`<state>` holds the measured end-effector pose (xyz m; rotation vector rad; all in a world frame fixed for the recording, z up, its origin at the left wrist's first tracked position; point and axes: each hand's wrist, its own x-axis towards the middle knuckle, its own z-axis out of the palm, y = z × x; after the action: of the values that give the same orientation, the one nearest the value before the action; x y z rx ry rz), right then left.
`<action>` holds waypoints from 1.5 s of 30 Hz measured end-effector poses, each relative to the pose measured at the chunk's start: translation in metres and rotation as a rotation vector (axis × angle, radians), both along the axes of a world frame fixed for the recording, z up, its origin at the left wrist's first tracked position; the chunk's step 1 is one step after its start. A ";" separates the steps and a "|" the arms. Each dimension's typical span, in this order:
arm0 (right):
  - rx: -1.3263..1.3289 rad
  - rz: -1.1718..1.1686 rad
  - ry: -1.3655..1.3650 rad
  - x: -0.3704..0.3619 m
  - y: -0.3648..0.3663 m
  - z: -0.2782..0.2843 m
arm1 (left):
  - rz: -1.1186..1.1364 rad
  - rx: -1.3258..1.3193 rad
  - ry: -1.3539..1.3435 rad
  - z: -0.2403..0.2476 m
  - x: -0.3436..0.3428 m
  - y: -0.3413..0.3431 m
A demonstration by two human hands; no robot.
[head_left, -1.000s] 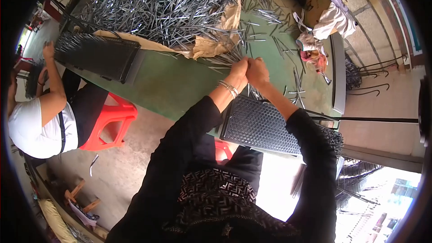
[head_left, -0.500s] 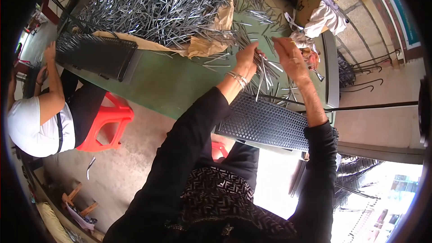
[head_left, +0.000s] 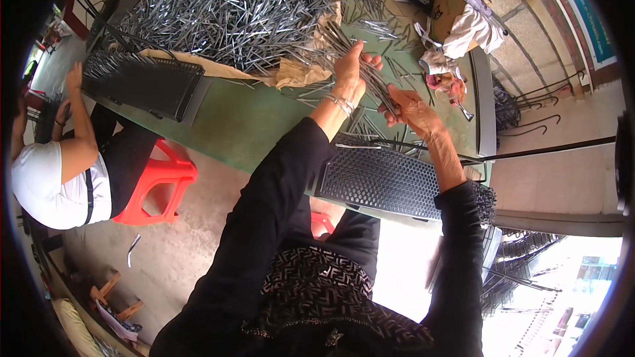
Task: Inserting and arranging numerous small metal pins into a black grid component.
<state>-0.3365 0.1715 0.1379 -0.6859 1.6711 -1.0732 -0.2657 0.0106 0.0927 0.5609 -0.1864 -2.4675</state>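
A bundle of thin grey metal strips slants between my two hands above the green table. My left hand, with bracelets at its wrist, is wrapped round the bundle's middle. At the bundle's lower right end, my right hand grips the strips with bent fingers. Just below my hands lies a black perforated tray, a single strip resting across its far edge. Loose strips lie on the table beneath the bundle. A large heap of similar strips rises beyond my left hand on brown paper.
Another dark tray stands at the table's left, near a person in a white shirt by a red stool. A cardboard box with white cloth stands at the back right. A dark rod juts in from the right.
My right hand has come down and left from above the table and closed on the strips' lower end. The bundle in my left hand has tilted, its far end now pointing toward the heap.
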 end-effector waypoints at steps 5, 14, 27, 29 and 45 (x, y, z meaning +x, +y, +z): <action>-0.054 -0.165 -0.023 0.015 -0.002 0.011 | 0.057 -0.095 -0.033 -0.019 0.000 -0.023; -0.260 -0.391 0.014 -0.029 0.022 0.009 | -0.146 -0.309 -0.002 -0.020 0.034 -0.035; -0.125 -0.211 1.343 0.080 -0.070 -0.043 | -0.181 -0.469 -0.253 -0.026 0.066 -0.002; -0.116 -0.144 1.373 0.078 -0.065 -0.044 | -0.263 -0.461 -0.295 -0.031 0.067 -0.006; -0.290 0.371 1.333 0.118 0.024 -0.006 | 0.131 -0.832 -0.371 -0.034 0.113 -0.011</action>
<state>-0.2189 0.1957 0.1317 -2.1161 2.2779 -0.5391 -0.1523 -0.0008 0.0590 0.6079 -1.2048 -1.8922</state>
